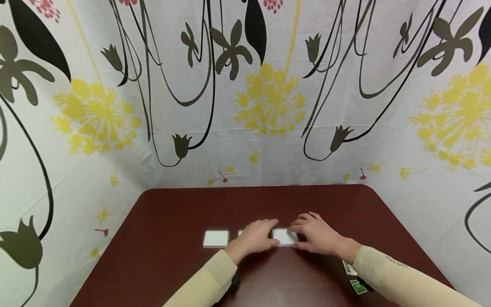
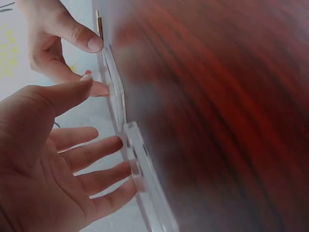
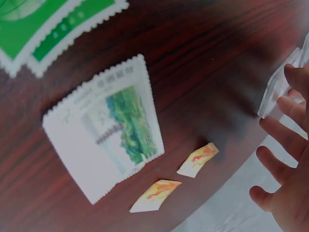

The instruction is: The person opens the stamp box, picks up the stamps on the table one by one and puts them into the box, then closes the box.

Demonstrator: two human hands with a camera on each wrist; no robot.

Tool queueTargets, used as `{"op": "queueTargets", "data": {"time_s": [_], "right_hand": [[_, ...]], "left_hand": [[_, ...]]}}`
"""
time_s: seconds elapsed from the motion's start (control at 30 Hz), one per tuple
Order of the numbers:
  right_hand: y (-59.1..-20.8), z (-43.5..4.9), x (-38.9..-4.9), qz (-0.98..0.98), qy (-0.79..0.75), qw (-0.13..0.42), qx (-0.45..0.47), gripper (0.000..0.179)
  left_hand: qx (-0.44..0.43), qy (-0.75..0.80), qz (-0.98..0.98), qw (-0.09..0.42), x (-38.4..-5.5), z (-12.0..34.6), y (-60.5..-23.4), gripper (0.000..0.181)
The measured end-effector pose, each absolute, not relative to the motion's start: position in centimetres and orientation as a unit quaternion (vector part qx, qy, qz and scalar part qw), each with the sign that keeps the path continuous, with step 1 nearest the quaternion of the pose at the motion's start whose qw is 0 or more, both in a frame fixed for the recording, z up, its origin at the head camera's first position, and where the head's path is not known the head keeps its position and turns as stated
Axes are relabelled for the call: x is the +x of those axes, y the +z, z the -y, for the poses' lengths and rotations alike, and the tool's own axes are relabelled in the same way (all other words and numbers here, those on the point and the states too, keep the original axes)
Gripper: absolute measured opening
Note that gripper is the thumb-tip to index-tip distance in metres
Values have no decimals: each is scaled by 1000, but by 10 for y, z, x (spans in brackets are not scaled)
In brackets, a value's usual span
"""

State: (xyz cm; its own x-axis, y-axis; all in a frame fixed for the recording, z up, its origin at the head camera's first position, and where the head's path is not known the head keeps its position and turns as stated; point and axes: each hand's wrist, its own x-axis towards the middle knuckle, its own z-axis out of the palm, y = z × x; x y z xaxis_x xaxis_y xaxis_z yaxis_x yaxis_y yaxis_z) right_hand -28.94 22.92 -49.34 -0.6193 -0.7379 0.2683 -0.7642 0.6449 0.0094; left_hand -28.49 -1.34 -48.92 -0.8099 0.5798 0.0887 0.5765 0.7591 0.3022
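A flat clear case with a white inside [image 1: 283, 237] lies on the table between both hands. My right hand [image 1: 316, 232] is at its right side, thumb by the near corner and fingertips on the far part. The left hand [image 1: 255, 236] has its thumb tip at the case's left edge; its loosely spread fingers hang over a second case [image 2: 149, 179], mostly hidden in the head view. In the right wrist view, the right hand [image 3: 289, 135] shows spread fingers near a clear case edge [image 3: 277, 87].
A third white case [image 1: 216, 238] lies to the left in the row. By the right forearm lie a white stamp with a green landscape [image 3: 130, 125], green stamps [image 3: 72, 31] and two small orange stamps [image 3: 155, 195]. A patterned cloth [image 1: 261, 157] hangs behind the dark red table [image 1: 184, 209].
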Motion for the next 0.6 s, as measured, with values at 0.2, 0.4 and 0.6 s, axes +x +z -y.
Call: {"op": "queueTargets", "data": {"time_s": [0.2, 0.4, 0.6], "right_hand": [[-496, -230, -291, 907, 66, 99, 405, 41], [-496, -229, -294, 907, 91, 86, 403, 37], [-496, -227, -297, 899, 103, 85, 417, 36]], "left_hand": [[303, 105, -947, 8, -288, 3, -493, 74], [301, 78, -950, 18, -294, -5, -493, 70], [322, 74, -944, 16, -300, -9, -493, 52]]}}
